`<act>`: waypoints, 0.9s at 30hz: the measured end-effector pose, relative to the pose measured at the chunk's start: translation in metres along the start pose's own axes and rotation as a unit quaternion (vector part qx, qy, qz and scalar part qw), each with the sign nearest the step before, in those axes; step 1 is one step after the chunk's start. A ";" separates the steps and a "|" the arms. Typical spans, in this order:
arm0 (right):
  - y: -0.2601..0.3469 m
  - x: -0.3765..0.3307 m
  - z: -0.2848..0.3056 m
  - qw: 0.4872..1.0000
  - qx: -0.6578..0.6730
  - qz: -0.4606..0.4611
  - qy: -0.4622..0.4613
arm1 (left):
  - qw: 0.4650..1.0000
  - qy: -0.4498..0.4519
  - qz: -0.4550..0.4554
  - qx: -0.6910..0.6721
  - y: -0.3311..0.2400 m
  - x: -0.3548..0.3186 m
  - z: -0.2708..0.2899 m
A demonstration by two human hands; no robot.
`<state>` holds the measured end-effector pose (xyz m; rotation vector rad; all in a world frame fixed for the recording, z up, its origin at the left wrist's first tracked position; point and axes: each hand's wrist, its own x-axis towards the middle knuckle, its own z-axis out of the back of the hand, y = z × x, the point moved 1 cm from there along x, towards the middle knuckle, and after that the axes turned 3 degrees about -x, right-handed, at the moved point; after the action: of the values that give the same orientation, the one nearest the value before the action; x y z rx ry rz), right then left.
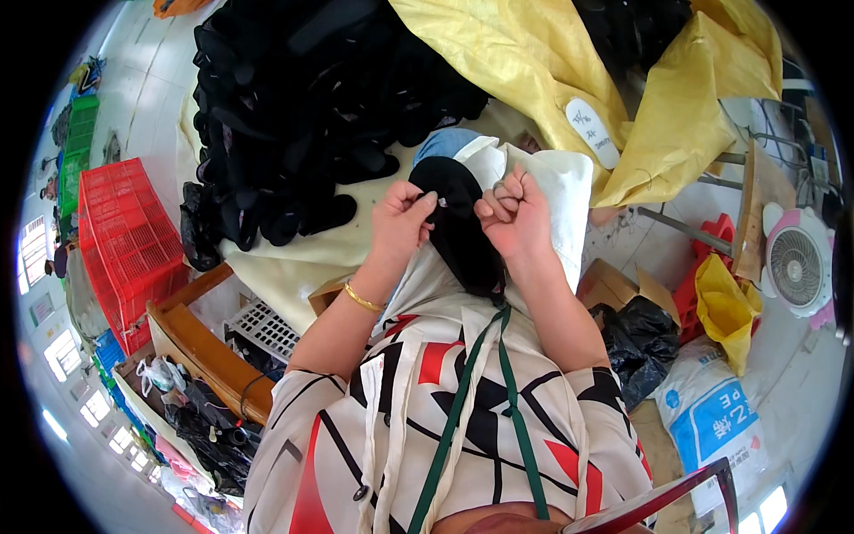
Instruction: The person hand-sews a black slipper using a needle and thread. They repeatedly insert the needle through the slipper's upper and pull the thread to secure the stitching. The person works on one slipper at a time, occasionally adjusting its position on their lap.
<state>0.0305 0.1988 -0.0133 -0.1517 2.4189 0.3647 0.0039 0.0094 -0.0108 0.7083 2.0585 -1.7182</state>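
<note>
Over my lap lies a long, soft black shoe-shaped cloth piece point(464, 236), its rounded end away from me. My left hand point(405, 215) is closed on its left edge, thumb against the bent fingers. By the opposite edge, my right hand point(516, 212) is raised with its fingers curled in; whether anything thin is pinched there I cannot make out. Under the black piece there is white cloth point(559, 200) over my knees, with a patch of blue cloth point(445, 142) beyond. A large heap of similar black pieces point(302, 116) spreads ahead to the left.
A yellow sack point(534, 53) drapes ahead, bearing a white sole-shaped piece point(592, 132). Red crates point(124, 240) and a wooden frame point(213, 329) stand left. On the right are a fan point(796, 262), a black bag point(636, 343) and a cardboard box point(614, 285).
</note>
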 end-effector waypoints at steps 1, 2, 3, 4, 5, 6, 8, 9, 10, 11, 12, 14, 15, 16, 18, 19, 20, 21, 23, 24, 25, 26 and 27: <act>0.001 -0.011 0.000 1.000 -0.013 0.009 -0.005 | 1.000 -0.007 -0.006 -0.018 0.001 0.000 0.003; 0.001 -0.021 0.001 0.999 -0.026 0.018 -0.011 | 1.000 0.002 0.002 -0.010 0.004 -0.003 0.006; 0.000 -0.027 0.007 1.000 -0.016 0.012 -0.017 | 1.000 0.014 0.007 0.000 0.004 -0.005 0.010; -0.002 -0.033 0.015 1.000 -0.007 0.004 -0.022 | 1.000 0.023 0.012 0.010 0.004 -0.006 0.012; -0.004 -0.035 0.020 1.000 0.003 -0.003 -0.026 | 1.000 0.015 0.010 0.004 0.005 -0.004 0.013; -0.004 -0.032 0.020 1.000 0.011 -0.002 -0.009 | 1.000 0.011 0.010 0.000 0.008 -0.002 0.013; -0.005 -0.025 0.017 1.000 0.007 0.001 -0.005 | 1.000 0.023 0.003 0.020 0.008 0.001 0.016; -0.004 -0.023 0.014 1.000 0.002 0.003 0.000 | 0.995 0.031 -0.030 0.089 0.007 0.002 0.018; -0.005 -0.024 0.013 1.000 -0.002 0.003 -0.006 | 0.985 0.038 -0.064 0.156 0.008 0.004 0.020; -0.007 -0.025 0.014 1.000 -0.005 0.002 -0.011 | 0.969 0.045 -0.097 0.223 0.007 0.005 0.020; -0.009 -0.025 0.016 1.000 -0.006 0.003 -0.016 | 0.930 0.030 -0.197 0.308 0.000 0.002 0.015; -0.010 -0.022 0.024 1.000 -0.014 0.023 0.012 | 0.803 -0.001 -0.384 0.456 -0.015 -0.008 0.002; -0.011 -0.024 0.023 0.999 -0.018 0.031 0.025 | 0.798 0.008 -0.387 0.462 -0.017 -0.011 -0.002; -0.011 -0.028 0.021 0.996 -0.045 0.062 0.046 | 0.793 0.018 -0.391 0.468 -0.019 -0.014 -0.005; -0.016 -0.042 0.013 0.983 -0.102 0.123 0.091 | 0.814 0.042 -0.358 0.455 -0.020 -0.017 -0.008; -0.019 -0.048 0.008 0.976 -0.120 0.141 0.115 | 0.838 0.057 -0.323 0.435 -0.021 -0.017 -0.010; -0.023 -0.055 0.004 0.968 -0.137 0.160 0.139 | 0.861 0.072 -0.287 0.414 -0.022 -0.016 -0.011; -0.027 -0.061 0.001 0.958 -0.153 0.180 0.160 | 0.875 0.081 -0.238 0.413 -0.027 -0.015 -0.013; -0.038 -0.070 0.005 0.891 -0.331 0.245 0.193 | 0.897 0.096 -0.139 0.408 -0.045 -0.008 -0.018; -0.039 -0.072 0.004 0.823 -0.434 0.271 0.248 | 0.876 0.101 -0.123 0.456 -0.053 -0.006 -0.020; -0.041 -0.074 0.003 0.739 -0.529 0.292 0.297 | 0.845 0.099 -0.145 0.506 -0.056 -0.005 -0.024; -0.043 -0.074 0.001 0.660 -0.583 0.337 0.334 | 0.810 0.098 -0.166 0.553 -0.057 -0.004 -0.028; -0.048 -0.074 -0.003 0.573 -0.629 0.378 0.366 | 0.773 0.096 -0.187 0.599 -0.059 -0.005 -0.032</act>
<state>0.0948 0.1533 0.0267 0.1976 2.1939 2.8684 -0.0262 0.0325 0.0452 0.8125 0.9481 -3.3014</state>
